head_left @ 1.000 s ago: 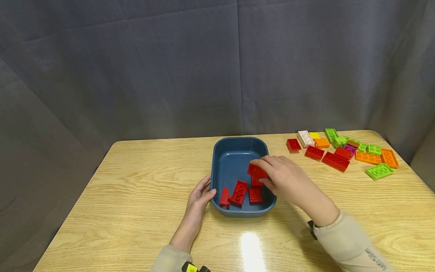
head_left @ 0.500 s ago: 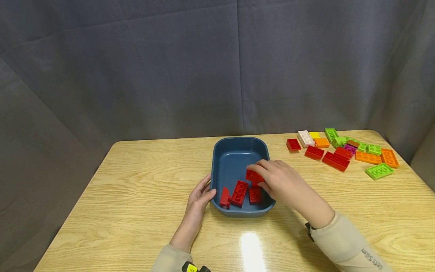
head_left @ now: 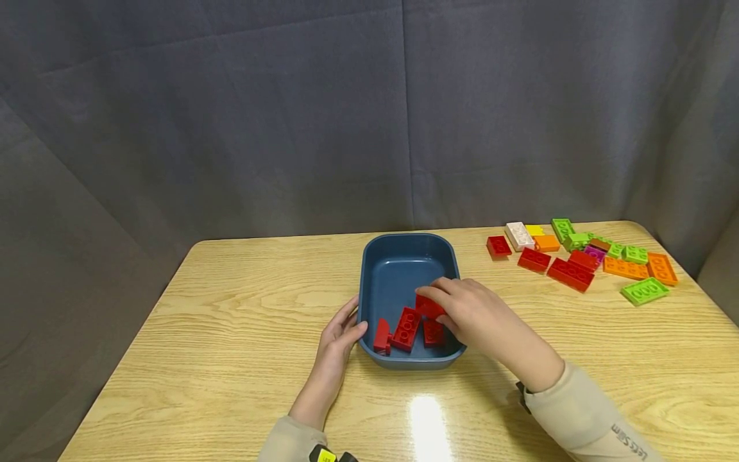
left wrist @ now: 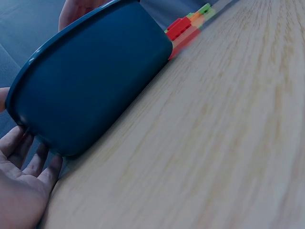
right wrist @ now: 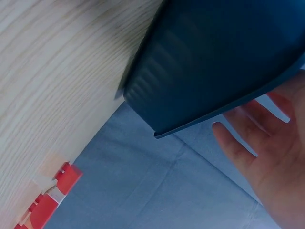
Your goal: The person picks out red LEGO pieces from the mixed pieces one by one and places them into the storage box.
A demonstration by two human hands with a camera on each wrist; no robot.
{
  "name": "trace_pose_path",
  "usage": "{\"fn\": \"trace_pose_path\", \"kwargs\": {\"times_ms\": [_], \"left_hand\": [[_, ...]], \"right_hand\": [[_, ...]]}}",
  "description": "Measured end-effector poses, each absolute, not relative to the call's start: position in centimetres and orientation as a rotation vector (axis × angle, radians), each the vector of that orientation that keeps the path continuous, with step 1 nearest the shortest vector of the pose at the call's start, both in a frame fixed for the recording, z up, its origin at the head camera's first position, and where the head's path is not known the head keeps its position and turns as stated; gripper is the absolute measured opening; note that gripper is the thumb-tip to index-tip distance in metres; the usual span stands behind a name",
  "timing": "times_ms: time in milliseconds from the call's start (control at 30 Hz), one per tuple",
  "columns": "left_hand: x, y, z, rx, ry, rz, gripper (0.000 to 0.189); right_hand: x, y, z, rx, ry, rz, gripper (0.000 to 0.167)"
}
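**Right hand (head_left: 475,314) and held red brick (head_left: 428,307) shifted slightly left and toward the person since a second ago**

Left hand (head_left: 340,340) looks unchanged: fingers apart, resting against the outer left wall of the blue box (head_left: 407,244), thumb at the rim. Right hand's grip is clamped on the held red brick, thumb and forefinger pinching it inside the box, right side, below rim height as far as I can judge. Can't tell if it touches anything under it; that spot is covered.

Progress, my read: partway through collecting red bricks. In the box, near end: upright red piece (head_left: 382,336), long red brick (head_left: 407,329), square red brick (head_left: 433,333). Held one not yet let go. Left over: four loose red bricks (head_left: 570,274) on the tabletop (head_left: 248,308), right of the box.

Around: white brick (head_left: 519,236), yellow brick (head_left: 534,229), orange bricks (head_left: 626,267), green bricks (head_left: 645,290), purple brick (head_left: 594,255), all in the same right-hand cluster, gray curtain (head_left: 323,128) behind. In the way: square red brick sits just beside the set-down spot, and the right hand covers part of the box's right wall. Rearmost loose reds are crowded by other colors, so picking there probably needs care.
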State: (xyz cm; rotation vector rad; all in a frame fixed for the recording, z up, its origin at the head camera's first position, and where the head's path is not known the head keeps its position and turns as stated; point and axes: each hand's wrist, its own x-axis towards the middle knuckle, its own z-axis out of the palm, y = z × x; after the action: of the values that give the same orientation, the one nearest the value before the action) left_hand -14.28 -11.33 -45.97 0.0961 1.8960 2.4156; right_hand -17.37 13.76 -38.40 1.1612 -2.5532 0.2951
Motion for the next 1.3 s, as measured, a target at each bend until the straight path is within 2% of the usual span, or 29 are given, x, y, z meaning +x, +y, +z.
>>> {"fn": "trace_pose_path", "kwargs": {"times_ms": [700, 1300], "left_hand": [[-14.29, -11.28, -45.96, 0.093, 1.895, 2.417, 0.06], [-14.29, -11.33, -45.97, 0.088, 1.888, 2.421, 0.06]], "right_hand": [[-17.12, 13.49, -38.69, 1.162, -2.577, 0.291, 0.051], [-17.25, 13.46, -38.62, 1.143, -2.569, 0.281, 0.041]]}}
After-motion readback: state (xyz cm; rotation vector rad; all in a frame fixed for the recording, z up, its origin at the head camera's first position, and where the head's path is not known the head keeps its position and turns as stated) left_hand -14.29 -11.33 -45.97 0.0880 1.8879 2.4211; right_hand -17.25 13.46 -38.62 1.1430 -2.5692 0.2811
